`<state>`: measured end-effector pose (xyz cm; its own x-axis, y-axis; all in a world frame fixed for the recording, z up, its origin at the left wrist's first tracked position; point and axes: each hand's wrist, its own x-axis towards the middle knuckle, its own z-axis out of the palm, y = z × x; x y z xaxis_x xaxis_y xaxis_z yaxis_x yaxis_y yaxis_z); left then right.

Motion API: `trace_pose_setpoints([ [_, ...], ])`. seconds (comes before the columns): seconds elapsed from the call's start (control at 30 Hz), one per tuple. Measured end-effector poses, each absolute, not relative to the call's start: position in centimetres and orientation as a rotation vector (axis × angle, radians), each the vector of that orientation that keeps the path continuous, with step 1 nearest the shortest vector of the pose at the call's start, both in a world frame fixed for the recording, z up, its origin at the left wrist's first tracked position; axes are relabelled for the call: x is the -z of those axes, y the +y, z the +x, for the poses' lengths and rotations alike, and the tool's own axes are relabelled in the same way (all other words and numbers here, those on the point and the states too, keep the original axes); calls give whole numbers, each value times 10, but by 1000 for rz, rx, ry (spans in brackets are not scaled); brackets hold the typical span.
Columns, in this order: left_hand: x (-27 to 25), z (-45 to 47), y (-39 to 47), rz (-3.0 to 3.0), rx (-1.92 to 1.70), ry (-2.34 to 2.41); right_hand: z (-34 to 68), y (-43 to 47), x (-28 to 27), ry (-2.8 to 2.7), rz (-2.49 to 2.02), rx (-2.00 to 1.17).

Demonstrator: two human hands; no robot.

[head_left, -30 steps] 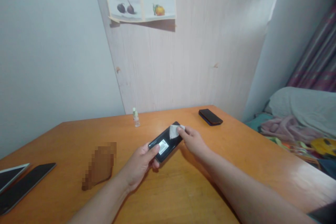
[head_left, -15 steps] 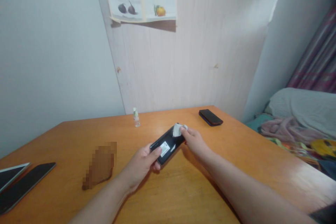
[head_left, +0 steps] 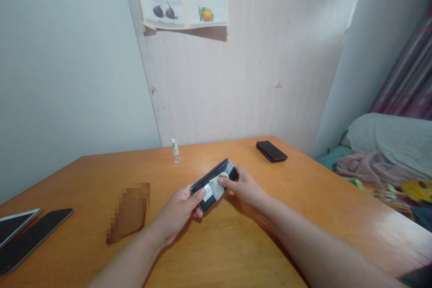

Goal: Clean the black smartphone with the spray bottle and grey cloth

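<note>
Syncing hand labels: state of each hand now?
Left hand: closed, holding the black device by its left end.
Right hand: closed, thumb holding a pale cloth against the device.

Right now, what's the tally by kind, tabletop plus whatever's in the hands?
Handheld black device: 1
White cloth: 1
Small clear bottle: 1
Dark folded case: 1
Flat slabs: 2 (white-rimmed slab, dark slab)
Pixelated brown thing, kind can't be told: 1
Total: 7
</note>
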<state>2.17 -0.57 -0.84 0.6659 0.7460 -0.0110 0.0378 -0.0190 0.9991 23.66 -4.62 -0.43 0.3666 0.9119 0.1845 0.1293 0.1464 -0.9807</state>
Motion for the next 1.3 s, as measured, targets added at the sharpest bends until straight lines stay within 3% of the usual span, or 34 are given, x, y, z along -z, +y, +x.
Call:
trace_pose_setpoints([
  [1.3,11,25,-9,1727,-641,646,240,-42,11,-993,-1285,-783],
])
